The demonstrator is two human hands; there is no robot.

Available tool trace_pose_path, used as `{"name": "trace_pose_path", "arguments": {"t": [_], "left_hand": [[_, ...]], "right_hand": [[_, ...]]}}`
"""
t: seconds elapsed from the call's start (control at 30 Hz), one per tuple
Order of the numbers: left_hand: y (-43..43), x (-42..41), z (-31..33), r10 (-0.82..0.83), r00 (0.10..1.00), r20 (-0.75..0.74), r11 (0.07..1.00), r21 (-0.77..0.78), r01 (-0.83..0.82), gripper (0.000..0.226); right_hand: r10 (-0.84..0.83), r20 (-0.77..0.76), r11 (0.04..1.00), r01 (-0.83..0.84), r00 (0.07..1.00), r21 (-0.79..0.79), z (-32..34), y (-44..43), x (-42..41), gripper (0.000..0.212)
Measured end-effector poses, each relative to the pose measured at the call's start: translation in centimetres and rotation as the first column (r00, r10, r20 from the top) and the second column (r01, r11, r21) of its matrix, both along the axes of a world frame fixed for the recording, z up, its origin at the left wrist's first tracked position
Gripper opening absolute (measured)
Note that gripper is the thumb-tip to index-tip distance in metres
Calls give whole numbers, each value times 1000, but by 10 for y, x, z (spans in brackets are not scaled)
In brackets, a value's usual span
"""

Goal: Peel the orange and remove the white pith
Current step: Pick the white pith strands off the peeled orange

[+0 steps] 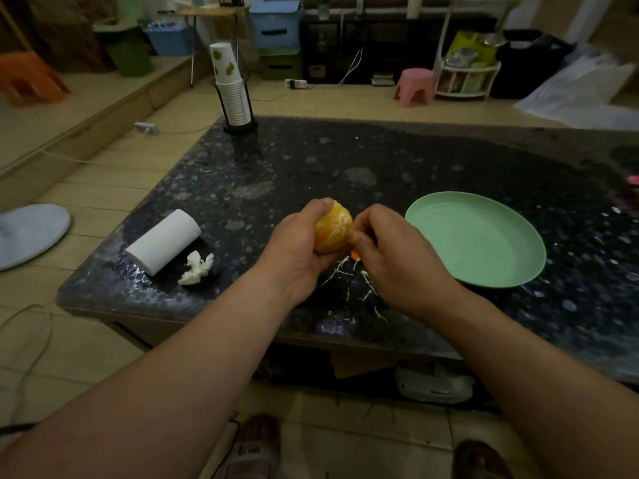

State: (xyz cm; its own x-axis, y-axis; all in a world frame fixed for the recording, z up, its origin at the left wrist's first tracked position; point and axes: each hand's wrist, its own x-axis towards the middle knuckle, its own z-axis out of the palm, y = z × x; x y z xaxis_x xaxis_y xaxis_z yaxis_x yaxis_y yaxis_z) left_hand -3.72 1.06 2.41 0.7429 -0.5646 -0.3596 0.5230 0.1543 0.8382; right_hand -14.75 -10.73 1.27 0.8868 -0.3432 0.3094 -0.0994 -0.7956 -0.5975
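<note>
Table [380, 160]: dark speckled top, under all we name;
Plate [477, 236]: green, lying right of our hands;
Paper roll [164, 242]: white, on its side at the left (a crumpled tissue [195, 269] just beside it);
Left hand [294, 243]: our fingers curl round the peeled orange [332, 233], held above the near edge;
Right hand [397, 250]: our thumb and fingertips pinch at its right side;
Pith [366, 285]: pale strands scattered on the top below our hands.

My orange [332, 233]: yellow-orange, veined white.
Plate [477, 236] right of my orange: mint green.
Table [380, 160] under my orange: black, speckled grey.
</note>
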Motion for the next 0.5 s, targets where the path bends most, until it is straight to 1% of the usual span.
{"name": "trace_pose_path", "arguments": {"t": [0.1,0.17,0.3,0.37,0.43,0.5], "left_hand": [[0,1,-2,32,999,-8,999,-9,-32,17],[-1,2,-2,49,999,-13,999,-12,-49,18],[-3,2,-1,94,996,3,996,-13,-94,15],[-3,3,-1,116,993,-13,992,-39,-116,12],[-3,4,0,131,991,-41,989,-61,-133,18],[-3,5,0,144,988,-56,986,-75,-148,28]], "right_hand": [[13,-15,1000,-13,1000,3,0,1,-1,3],[21,-56,1000,-22,998,-10,-1,0,-1,7],[-17,-252,995,-8,968,-100,-6,-6,-1,21],[-46,-318,990,2,947,-138,-8,-7,-1,23],[-66,-354,990,16,933,-141,-8,-6,-1,20],[-83,-370,994,49,925,-102,-9,-5,0,17]]}}
